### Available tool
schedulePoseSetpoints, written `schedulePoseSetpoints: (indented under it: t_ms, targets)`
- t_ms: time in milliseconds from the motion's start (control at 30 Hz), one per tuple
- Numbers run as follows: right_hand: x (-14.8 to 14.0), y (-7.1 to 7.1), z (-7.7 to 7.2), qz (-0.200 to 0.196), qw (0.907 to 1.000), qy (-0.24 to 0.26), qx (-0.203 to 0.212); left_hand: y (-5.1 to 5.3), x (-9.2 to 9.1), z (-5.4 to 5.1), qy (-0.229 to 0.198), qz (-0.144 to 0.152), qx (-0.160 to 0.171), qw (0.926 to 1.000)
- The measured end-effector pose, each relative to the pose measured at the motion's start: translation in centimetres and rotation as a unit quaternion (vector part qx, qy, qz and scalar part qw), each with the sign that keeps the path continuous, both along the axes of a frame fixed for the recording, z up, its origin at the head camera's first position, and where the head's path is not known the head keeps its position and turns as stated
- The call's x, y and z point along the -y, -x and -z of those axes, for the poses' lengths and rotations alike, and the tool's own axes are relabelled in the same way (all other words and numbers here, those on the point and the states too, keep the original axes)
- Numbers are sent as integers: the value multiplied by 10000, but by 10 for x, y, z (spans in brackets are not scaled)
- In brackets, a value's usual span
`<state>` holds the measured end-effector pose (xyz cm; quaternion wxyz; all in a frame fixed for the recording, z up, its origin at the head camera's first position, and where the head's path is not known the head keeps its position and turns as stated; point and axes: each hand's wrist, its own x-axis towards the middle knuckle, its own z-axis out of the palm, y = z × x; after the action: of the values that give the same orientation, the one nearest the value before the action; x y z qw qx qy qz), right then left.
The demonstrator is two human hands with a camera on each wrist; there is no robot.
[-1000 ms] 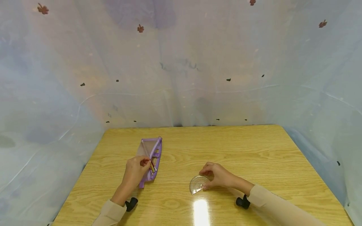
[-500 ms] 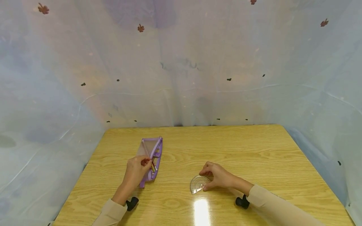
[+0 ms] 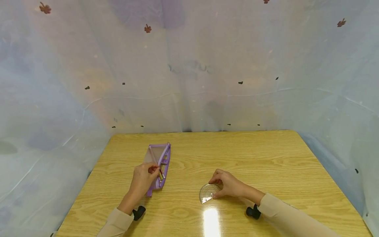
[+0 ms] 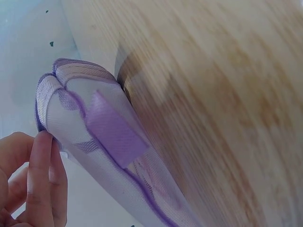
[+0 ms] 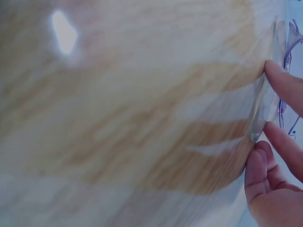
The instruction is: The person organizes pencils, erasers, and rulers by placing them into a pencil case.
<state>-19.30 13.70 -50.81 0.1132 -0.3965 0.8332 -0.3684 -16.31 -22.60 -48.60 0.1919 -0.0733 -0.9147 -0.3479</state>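
A purple mesh pencil case (image 3: 156, 150) lies on the left part of the table, its zipped side open. Colored pencils (image 3: 161, 175) show inside the opening. With thumb and fingers my left hand (image 3: 142, 179) pinches the case's zipper edge. In the left wrist view, a purple fabric tab (image 4: 116, 130) sticks out from the case's end. Right of it, a clear semicircular protractor (image 3: 206, 193) is at the table surface. My right hand (image 3: 230, 185) holds the protractor by its edges, between thumb and finger; the right wrist view shows the protractor (image 5: 261, 111) nearly edge-on.
The wood-grain table (image 3: 251, 151) spreads around both hands. A pale patterned curtain (image 3: 189, 65) hangs behind it and along both sides. Bright light reflects off the tabletop near the front, below the protractor. Black camera mounts (image 3: 253, 211) sit under the wrists.
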Motion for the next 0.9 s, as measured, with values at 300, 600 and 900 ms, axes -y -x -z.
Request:
schedulePoseSetpoints:
  t_ms: [300,600,900]
  targets:
    - [1,-2,0,108,9998,-5,141,-1,0,-2,-44,-12,127,9999]
    - [1,-4,1,178,9996,104,172,-1,1,0,-30,-29,159,9999]
    - [0,-5,2,210,9993,254,202,0,1,0,45,-71,73,9999]
